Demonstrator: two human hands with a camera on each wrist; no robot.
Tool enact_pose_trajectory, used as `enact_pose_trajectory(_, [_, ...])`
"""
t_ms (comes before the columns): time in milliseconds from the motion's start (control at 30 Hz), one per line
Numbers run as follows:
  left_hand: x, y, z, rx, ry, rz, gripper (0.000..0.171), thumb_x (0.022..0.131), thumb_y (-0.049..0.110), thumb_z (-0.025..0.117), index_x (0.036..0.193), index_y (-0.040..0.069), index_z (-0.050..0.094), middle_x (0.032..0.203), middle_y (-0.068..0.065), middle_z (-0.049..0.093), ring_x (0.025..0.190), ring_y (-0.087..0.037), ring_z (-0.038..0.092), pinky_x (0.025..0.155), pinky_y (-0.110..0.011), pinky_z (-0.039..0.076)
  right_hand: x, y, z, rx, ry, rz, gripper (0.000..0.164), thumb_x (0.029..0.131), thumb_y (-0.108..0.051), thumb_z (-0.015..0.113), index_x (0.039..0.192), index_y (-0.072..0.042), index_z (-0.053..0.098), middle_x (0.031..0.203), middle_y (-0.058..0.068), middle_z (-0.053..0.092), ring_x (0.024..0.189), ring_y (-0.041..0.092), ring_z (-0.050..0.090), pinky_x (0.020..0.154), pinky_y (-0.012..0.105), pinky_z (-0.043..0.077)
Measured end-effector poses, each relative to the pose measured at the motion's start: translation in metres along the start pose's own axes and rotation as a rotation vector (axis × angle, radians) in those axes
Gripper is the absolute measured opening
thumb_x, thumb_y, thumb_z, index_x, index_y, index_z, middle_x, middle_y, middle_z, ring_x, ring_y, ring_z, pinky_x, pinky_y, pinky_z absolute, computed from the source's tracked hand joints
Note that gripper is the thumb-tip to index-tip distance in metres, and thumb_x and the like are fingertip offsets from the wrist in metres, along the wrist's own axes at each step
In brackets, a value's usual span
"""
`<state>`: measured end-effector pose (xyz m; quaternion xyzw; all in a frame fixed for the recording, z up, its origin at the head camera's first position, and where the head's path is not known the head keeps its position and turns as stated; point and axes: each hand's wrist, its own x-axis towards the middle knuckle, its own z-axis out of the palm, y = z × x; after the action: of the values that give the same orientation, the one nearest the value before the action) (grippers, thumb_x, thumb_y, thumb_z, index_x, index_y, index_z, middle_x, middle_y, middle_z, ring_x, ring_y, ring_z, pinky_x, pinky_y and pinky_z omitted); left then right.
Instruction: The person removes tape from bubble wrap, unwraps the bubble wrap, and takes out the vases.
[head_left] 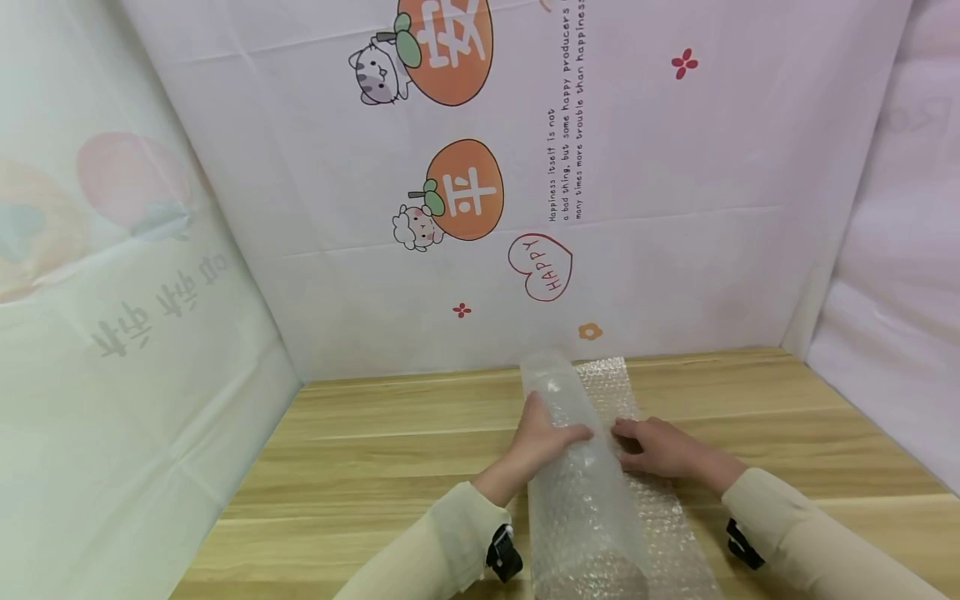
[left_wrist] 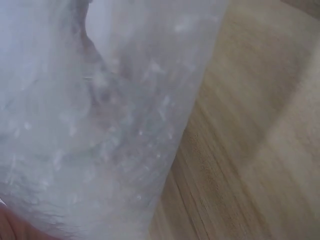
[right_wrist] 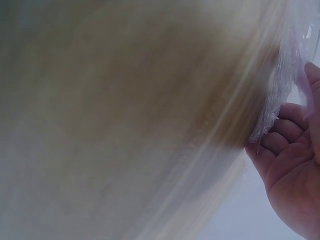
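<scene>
A roll of clear bubble wrap lies lengthwise on the table in the head view, with a flat length of the sheet showing along its right side. My left hand grips the roll from the left, thumb across its top; its other fingers are mostly hidden. On the right side, my right hand has the film between thumb and curled fingers. The right wrist view shows that hand at the film's edge. Bubble wrap fills most of the left wrist view.
The wooden table extends to both sides of the roll. Behind it hangs a white printed cloth, close to the roll's far end. White cloth walls stand at left and right. Each sleeve carries a black wrist strap.
</scene>
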<state>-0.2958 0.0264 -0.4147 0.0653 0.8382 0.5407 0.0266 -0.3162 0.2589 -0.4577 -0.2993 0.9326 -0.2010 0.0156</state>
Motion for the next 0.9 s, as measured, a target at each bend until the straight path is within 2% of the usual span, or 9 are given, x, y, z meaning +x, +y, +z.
enact_pose_trajectory(133, [-0.001, 0.000, -0.003, -0.052, 0.020, 0.007, 0.107, 0.073, 0.029, 0.081, 0.152, -0.005, 0.016, 0.154, -0.022, 0.025, 0.138, -0.033, 0.029, 0.109, -0.047, 0.030, 0.000, -0.001, 0.000, 0.000, -0.003, 0.002, 0.058, 0.090, -0.026, 0.070, 0.129, 0.013, 0.054, 0.131, 0.032, 0.052, 0.119, 0.045, 0.051, 0.095, 0.054, 0.043])
enact_pose_trajectory(267, [0.000, -0.004, -0.007, -0.092, 0.040, 0.059, 0.102, 0.072, 0.024, 0.081, 0.149, -0.007, 0.022, 0.147, -0.023, 0.036, 0.133, -0.034, 0.037, 0.108, -0.047, 0.032, -0.001, -0.001, -0.001, -0.003, -0.003, 0.003, 0.058, 0.089, -0.027, 0.070, 0.129, 0.013, 0.054, 0.130, 0.032, 0.053, 0.118, 0.045, 0.051, 0.095, 0.054, 0.044])
enact_pose_trajectory(433, [0.001, -0.012, -0.012, -0.119, 0.056, 0.075, 0.103, 0.071, 0.023, 0.080, 0.149, -0.010, 0.021, 0.147, -0.027, 0.036, 0.134, -0.038, 0.036, 0.109, -0.048, 0.030, -0.001, -0.002, -0.001, 0.007, -0.006, 0.012, 0.058, 0.089, -0.026, 0.070, 0.129, 0.012, 0.054, 0.131, 0.032, 0.052, 0.119, 0.045, 0.051, 0.095, 0.055, 0.043])
enact_pose_trajectory(600, [0.002, -0.018, -0.015, -0.166, 0.046, 0.115, 0.099, 0.071, 0.021, 0.080, 0.149, -0.004, 0.025, 0.142, -0.021, 0.043, 0.128, -0.034, 0.042, 0.105, -0.048, 0.036, -0.001, -0.002, -0.001, 0.006, -0.008, 0.015, 0.057, 0.090, -0.026, 0.070, 0.129, 0.012, 0.054, 0.132, 0.031, 0.052, 0.120, 0.045, 0.050, 0.096, 0.055, 0.043])
enact_pose_trajectory(733, [0.001, -0.021, -0.017, -0.148, 0.027, 0.143, 0.106, 0.071, 0.022, 0.080, 0.152, -0.003, 0.016, 0.149, -0.022, 0.032, 0.134, -0.035, 0.035, 0.108, -0.049, 0.031, -0.001, -0.002, -0.001, -0.003, -0.004, 0.003, 0.054, 0.090, -0.022, 0.069, 0.129, 0.013, 0.054, 0.132, 0.032, 0.051, 0.120, 0.044, 0.051, 0.095, 0.054, 0.044])
enact_pose_trajectory(833, [-0.001, -0.021, -0.019, -0.064, 0.032, 0.146, 0.114, 0.071, 0.027, 0.080, 0.153, -0.003, 0.007, 0.156, -0.024, 0.017, 0.139, -0.038, 0.023, 0.110, -0.051, 0.025, -0.001, -0.002, 0.000, -0.009, -0.002, -0.002, 0.053, 0.090, -0.019, 0.069, 0.129, 0.013, 0.054, 0.133, 0.032, 0.050, 0.120, 0.043, 0.050, 0.094, 0.053, 0.045])
enact_pose_trajectory(900, [-0.001, -0.019, -0.022, 0.010, 0.034, 0.157, 0.114, 0.072, 0.031, 0.080, 0.153, -0.004, 0.007, 0.158, -0.024, 0.010, 0.142, -0.040, 0.017, 0.111, -0.054, 0.022, -0.001, -0.002, 0.000, -0.007, -0.004, 0.001, 0.053, 0.090, -0.018, 0.069, 0.129, 0.013, 0.053, 0.134, 0.032, 0.049, 0.121, 0.043, 0.050, 0.094, 0.053, 0.044])
